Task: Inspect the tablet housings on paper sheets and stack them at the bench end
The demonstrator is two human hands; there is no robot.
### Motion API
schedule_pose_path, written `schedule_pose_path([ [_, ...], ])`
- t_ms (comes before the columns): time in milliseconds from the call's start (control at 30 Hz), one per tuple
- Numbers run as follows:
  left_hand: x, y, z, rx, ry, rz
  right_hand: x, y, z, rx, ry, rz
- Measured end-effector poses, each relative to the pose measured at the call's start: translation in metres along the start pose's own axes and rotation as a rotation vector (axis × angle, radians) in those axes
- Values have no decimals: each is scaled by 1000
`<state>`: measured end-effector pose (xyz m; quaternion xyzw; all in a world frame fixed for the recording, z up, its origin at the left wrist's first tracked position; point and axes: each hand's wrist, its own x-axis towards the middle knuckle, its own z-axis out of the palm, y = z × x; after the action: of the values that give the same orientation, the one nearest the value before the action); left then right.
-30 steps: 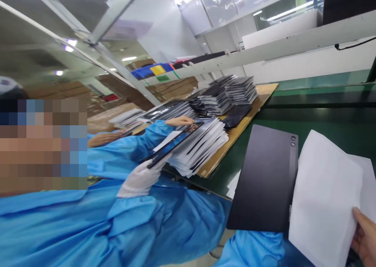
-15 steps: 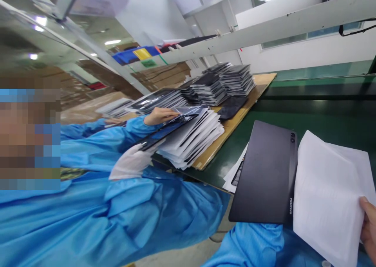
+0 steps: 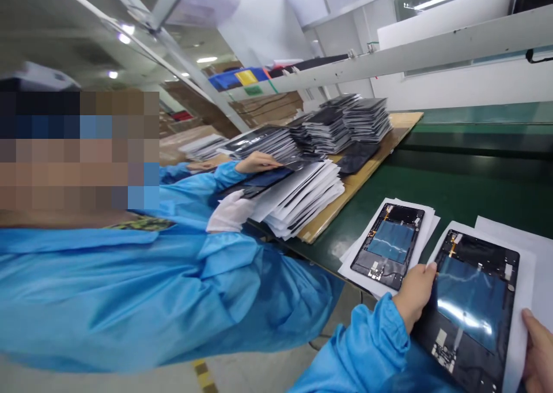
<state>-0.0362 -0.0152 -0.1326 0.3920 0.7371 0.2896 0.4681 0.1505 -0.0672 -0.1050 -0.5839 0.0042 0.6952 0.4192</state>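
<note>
Opened tablet (image 3: 470, 306) at 4 o'clock, grasped at its edges by left hand (image 3: 415, 292) and right hand (image 3: 538, 352), over white paper (image 3: 522, 254); seems light, stiff, fragile, so edge-hold only. Second tablet (image 3: 386, 246) lies on green worktop (image 3: 453, 191); wrapped stacks (image 3: 345, 128) at 2 o'clock.

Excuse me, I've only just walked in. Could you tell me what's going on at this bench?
A person's left hand and right hand are at an opened tablet, which lies inner side up on a white sheet. A second opened tablet lies on white sheets on the green bench. Nearby, a co-worker in a blue smock, one hand gloved, handles a stack of white sheets and dark panels on cardboard, with more stacks behind it.
</note>
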Motion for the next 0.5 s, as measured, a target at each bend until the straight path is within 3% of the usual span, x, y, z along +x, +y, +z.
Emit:
schedule_pose_path([
  [100,5,7,-28,96,25,107,1,10,9,-55,-122,-53],
  [233,28,16,-79,235,167,185,8,17,7,-181,-52,-83],
  [400,58,9,-141,315,360,99,37,22,-39,-208,-17,3],
  [500,64,10,-151,349,391,68,40,26,-64,-138,84,-10],
])
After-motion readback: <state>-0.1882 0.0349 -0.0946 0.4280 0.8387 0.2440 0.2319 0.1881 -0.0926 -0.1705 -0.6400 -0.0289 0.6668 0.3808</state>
